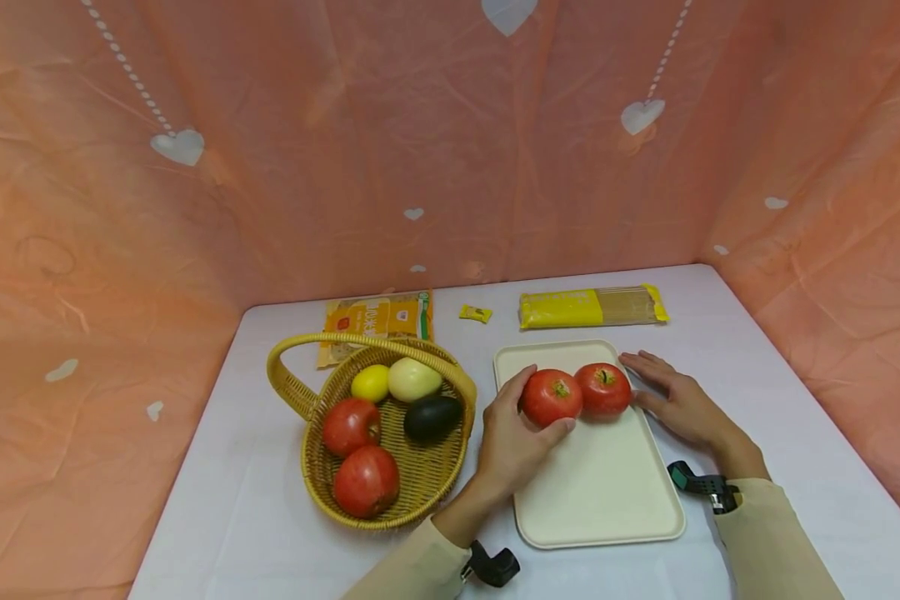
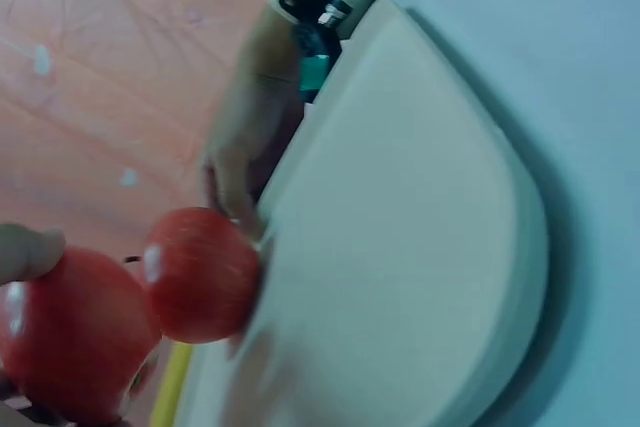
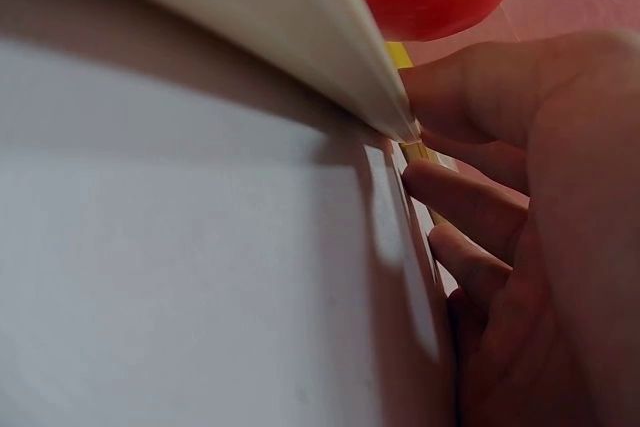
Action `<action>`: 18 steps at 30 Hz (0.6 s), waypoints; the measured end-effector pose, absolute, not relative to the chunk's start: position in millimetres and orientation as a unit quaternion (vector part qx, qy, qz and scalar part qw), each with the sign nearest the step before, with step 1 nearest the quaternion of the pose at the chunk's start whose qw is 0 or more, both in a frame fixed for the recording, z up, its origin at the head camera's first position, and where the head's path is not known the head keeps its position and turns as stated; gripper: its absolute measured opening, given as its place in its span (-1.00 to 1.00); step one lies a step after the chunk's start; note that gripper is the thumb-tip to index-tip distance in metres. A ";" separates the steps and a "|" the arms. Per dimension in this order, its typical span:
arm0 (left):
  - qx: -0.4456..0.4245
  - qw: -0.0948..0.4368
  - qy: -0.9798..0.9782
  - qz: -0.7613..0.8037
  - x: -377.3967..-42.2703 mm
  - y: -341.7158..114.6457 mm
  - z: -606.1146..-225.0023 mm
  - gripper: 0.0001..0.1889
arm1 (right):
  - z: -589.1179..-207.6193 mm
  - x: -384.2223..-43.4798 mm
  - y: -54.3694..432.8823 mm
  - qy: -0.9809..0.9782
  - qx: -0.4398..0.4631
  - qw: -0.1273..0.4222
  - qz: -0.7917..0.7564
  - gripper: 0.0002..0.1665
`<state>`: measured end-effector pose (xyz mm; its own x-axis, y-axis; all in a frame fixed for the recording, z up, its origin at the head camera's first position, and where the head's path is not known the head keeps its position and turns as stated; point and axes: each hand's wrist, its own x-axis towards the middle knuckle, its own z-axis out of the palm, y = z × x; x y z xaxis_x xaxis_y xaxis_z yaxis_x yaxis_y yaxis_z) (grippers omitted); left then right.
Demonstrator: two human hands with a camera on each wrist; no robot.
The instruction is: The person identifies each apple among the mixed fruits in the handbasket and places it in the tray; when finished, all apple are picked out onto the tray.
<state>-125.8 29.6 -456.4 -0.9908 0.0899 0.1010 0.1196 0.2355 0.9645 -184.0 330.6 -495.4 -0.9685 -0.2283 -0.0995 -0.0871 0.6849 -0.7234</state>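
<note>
My left hand [image 1: 521, 433] holds a red apple [image 1: 551, 398] over the upper left of the cream rectangular tray [image 1: 596, 492]. Thumb and fingers reach round the fruit's sides. Right beside it on the tray lies another red apple [image 1: 603, 392], close to the tray's right edge. My right hand [image 1: 678, 408] rests at that edge with its fingers loosely extended. In the right wrist view, the thumb [image 3: 470, 87] touches the tray's rim and the other fingers [image 3: 465, 202] stay low beside it.
A wicker basket [image 1: 311, 467] with a tall handle stands left of the tray. In it are two red apples [image 1: 366, 482], a lemon [image 1: 371, 383], a pale green fruit [image 1: 414, 380] and a dark oval fruit [image 1: 432, 418]. Behind lie an orange food packet [image 1: 378, 317], a small yellow sachet [image 1: 476, 313] and a noodle packet [image 1: 592, 307].
</note>
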 end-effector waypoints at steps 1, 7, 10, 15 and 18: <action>-0.059 0.017 -0.791 -0.609 -126.6 31.3 -458.7 -0.12 | -495.5 -184.1 330.8 0.913 -0.087 0.091 -0.388 -0.19; -0.035 0.022 -0.806 -0.590 -132.7 38.0 -472.5 -0.13 | -495.5 -184.2 330.4 0.910 -0.092 0.090 -0.393 -0.19; -0.029 0.018 -0.812 -0.582 -134.4 39.0 -478.9 -0.14 | -495.6 -184.5 330.4 0.910 -0.095 0.089 -0.393 -0.20; -0.036 0.009 -0.815 -0.578 -137.7 39.1 -486.8 -0.12 | -495.2 -184.4 330.5 0.911 -0.092 0.087 -0.392 -0.20; -0.052 0.004 -0.814 -0.578 -141.8 39.2 -488.6 -0.11 | -495.2 -184.5 331.0 0.910 -0.089 0.089 -0.395 -0.19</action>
<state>-141.8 39.2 -488.6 -0.9946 0.0789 0.0667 0.0890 0.3258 0.9412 -184.5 331.0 -495.2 -0.9684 -0.2322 -0.0913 -0.0918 0.6719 -0.7349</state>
